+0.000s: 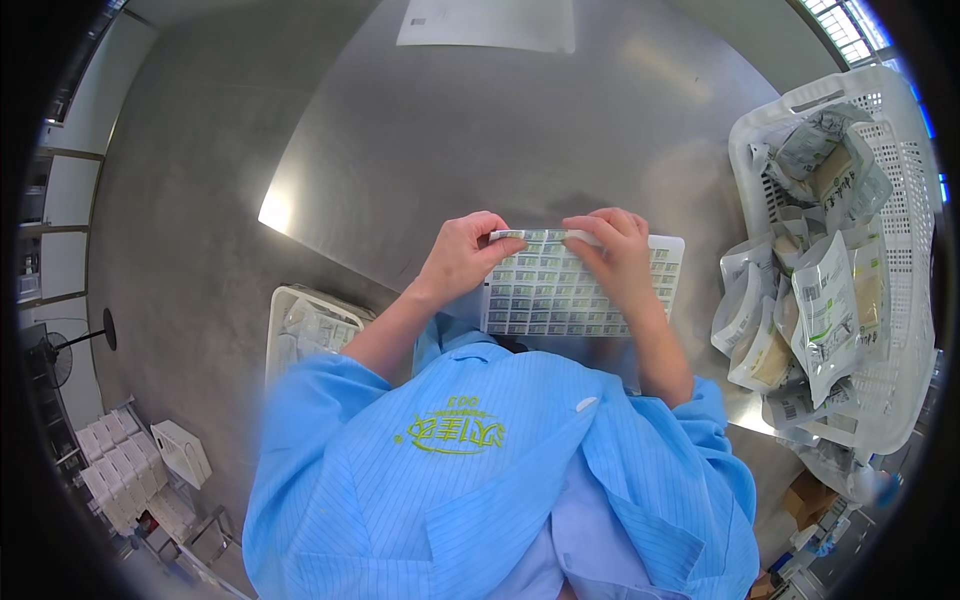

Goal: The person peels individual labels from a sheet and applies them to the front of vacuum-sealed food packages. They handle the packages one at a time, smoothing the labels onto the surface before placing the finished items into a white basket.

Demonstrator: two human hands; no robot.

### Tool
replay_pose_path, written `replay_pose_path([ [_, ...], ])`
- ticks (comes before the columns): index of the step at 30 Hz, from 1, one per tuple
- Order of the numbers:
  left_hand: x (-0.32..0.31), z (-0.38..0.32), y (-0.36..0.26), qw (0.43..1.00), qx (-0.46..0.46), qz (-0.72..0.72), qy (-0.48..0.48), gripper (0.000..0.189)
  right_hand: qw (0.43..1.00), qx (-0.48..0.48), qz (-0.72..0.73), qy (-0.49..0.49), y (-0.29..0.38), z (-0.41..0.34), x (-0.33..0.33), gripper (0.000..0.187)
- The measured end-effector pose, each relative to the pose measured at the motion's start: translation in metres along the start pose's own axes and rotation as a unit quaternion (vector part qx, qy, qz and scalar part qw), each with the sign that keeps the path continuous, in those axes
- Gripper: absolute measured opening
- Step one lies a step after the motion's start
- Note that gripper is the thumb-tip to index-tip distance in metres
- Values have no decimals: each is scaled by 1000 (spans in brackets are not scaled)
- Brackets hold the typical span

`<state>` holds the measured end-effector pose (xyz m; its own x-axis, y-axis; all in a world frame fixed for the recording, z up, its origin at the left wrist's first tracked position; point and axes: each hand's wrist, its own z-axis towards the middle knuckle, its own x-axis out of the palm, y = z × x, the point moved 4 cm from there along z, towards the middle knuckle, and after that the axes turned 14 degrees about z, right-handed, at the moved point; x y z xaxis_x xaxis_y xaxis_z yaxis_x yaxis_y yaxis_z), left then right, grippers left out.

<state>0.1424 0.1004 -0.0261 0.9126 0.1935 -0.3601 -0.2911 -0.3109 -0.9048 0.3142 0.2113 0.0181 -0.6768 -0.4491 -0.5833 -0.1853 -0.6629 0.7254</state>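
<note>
A sheet of small printed stickers (544, 296), in rows of green and white, lies at the near edge of the table in front of my chest. My left hand (466, 251) pinches its far left corner between thumb and index finger. Along the same far edge, to the right, my right hand (616, 251) grips the sheet with thumb and fingers, and its wrist covers part of the rows. A rounded white corner, perhaps of another sheet beneath, shows to the right of my right wrist. The stickers bear writing too small to read.
A white plastic basket (911, 300) on the right holds several printed, filled pouches (825, 307). The stainless steel table (487, 142) carries a white sheet (487, 26) at its far side. Below my left elbow stands a cream basket (274, 330) with clear plastic bags (315, 334).
</note>
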Motion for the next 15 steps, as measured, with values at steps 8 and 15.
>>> replay_pose_path([
  [8,3,-1,2,999,-31,8,11,16,998,20,-63,17,-3,-12,5,25],
  [15,6,0,10,996,-77,-37,16,17,1000,-21,7,6,8,-23,7,23],
])
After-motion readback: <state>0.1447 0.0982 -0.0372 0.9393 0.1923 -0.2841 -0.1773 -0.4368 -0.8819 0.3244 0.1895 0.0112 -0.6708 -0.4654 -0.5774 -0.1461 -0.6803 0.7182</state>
